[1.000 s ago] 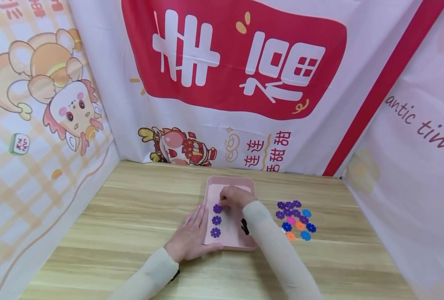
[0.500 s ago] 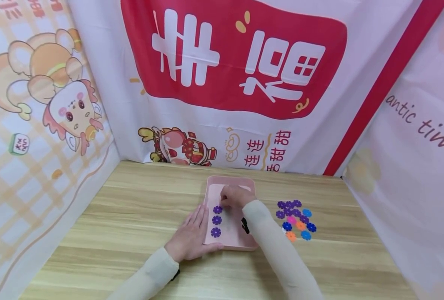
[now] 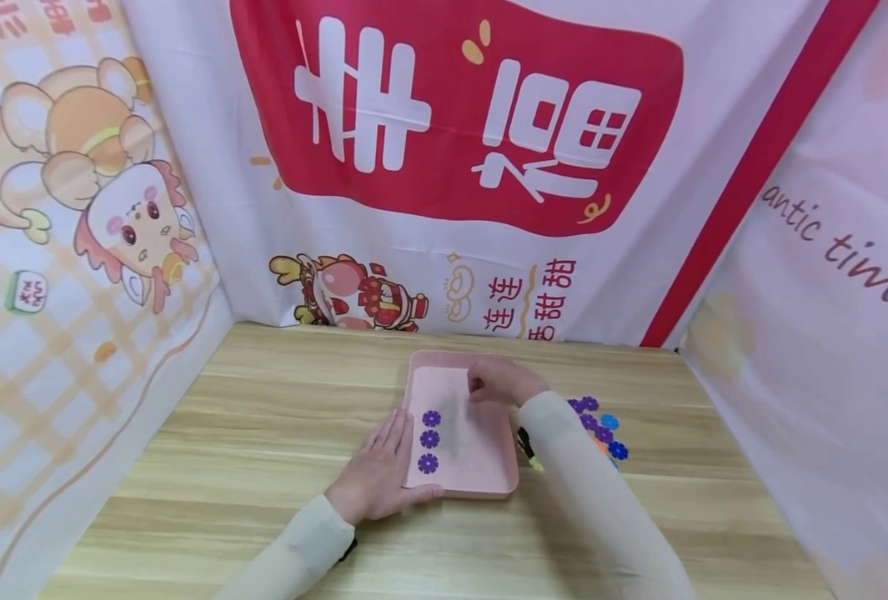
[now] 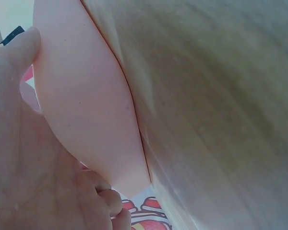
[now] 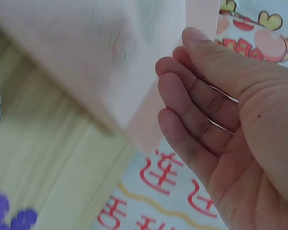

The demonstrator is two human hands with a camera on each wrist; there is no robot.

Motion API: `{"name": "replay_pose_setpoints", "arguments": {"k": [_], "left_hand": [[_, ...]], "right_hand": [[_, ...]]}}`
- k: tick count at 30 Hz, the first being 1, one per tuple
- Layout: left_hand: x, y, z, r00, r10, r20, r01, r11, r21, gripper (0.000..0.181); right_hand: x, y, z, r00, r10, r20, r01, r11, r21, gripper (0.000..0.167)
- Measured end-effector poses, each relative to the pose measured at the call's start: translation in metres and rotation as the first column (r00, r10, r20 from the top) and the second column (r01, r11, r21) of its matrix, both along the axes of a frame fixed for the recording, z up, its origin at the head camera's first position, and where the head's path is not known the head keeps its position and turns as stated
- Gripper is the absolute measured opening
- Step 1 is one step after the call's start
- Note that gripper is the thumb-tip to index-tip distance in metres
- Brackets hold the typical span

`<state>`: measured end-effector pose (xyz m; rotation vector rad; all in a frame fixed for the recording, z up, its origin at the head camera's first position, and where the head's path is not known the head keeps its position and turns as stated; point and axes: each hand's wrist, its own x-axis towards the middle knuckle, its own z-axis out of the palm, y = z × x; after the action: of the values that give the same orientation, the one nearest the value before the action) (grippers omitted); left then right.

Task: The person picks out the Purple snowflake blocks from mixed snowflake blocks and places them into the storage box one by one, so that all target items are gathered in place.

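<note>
A pink tray (image 3: 481, 485) lies on the table, and three purple snowflake discs (image 3: 429, 439) form a column along its left side. My left hand (image 3: 374, 477) rests against the tray's near left corner, fingers straight along the left wall and thumb at the near rim. In the left wrist view the tray's outer wall (image 4: 86, 96) runs beside the palm. Above the far right part of the tray is my right hand (image 3: 505, 382). The right wrist view shows its fingers (image 5: 173, 91) loosely bent with nothing between them.
Right of the tray lies a loose pile of snowflake discs (image 3: 604, 434), purple, blue and orange, partly hidden by the right sleeve (image 3: 586, 483). Printed cloth walls (image 3: 444, 233) border the wooden table (image 3: 263, 433) at the back and sides.
My right hand has come away from the farthest purple disc and moved right across the tray. That disc stays in the column. The left hand keeps its place at the tray.
</note>
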<state>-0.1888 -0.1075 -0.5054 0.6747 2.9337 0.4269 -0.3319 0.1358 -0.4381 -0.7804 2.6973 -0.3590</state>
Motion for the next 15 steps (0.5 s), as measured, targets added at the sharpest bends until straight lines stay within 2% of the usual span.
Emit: {"name": "replay_pose_setpoints", "arguments": {"k": [6,12,15], "left_hand": [[0.0,0.001,0.002,1.0,0.007,0.0,-0.007,1.0,-0.011,0.125],[-0.001,0.0,0.0,1.0,0.001,-0.005,-0.001,1.0,-0.027,0.125],[-0.001,0.0,-0.001,1.0,-0.001,-0.003,0.001,1.0,-0.026,0.124]], "right_hand": [[0.002,0.035,0.015,1.0,-0.03,0.005,0.03,0.999,0.013,0.006],[0.005,0.072,0.017,0.998,-0.06,0.003,0.06,0.998,0.033,0.003],[0.009,0.089,0.016,0.997,-0.073,0.004,0.072,0.996,0.061,0.008]]}}
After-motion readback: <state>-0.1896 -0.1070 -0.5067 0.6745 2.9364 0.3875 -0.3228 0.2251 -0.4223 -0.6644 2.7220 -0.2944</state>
